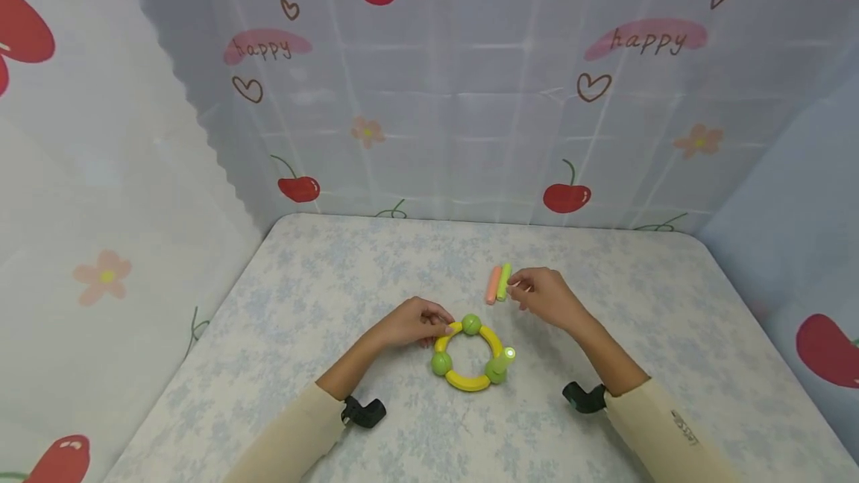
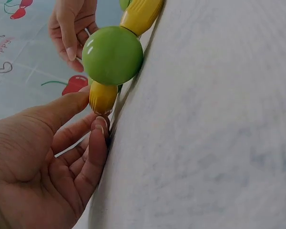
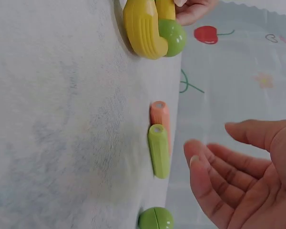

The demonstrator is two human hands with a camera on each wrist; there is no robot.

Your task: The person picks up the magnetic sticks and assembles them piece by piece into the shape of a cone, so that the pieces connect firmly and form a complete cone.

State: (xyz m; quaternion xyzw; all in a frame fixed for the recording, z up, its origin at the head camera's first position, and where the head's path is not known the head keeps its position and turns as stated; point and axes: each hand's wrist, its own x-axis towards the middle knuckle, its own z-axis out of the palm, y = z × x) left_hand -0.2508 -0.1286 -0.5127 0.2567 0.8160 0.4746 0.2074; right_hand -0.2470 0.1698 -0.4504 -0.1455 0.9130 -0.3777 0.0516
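A ring of yellow curved pieces (image 1: pixel 468 381) joined by green balls (image 1: pixel 471 325) lies on the table. One light green stick (image 1: pixel 505 361) stands up from the ball at the ring's right. With thumb and fingers, my left hand (image 1: pixel 414 323) pinches the ring's back left yellow piece (image 2: pixel 103 98). Near two loose sticks, one light green (image 1: pixel 504 282) and one orange (image 1: pixel 493 285), my right hand (image 1: pixel 546 297) hovers with fingers loosely bent. A gap shows between its thumb and fingers (image 3: pixel 207 176), which hold nothing.
Another green ball (image 3: pixel 156 218) sits at the bottom of the right wrist view; the head view does not show it clearly. A pale floral cloth covers the table (image 1: pixel 376 267). Printed curtains (image 1: pixel 429 110) stand behind and at both sides.
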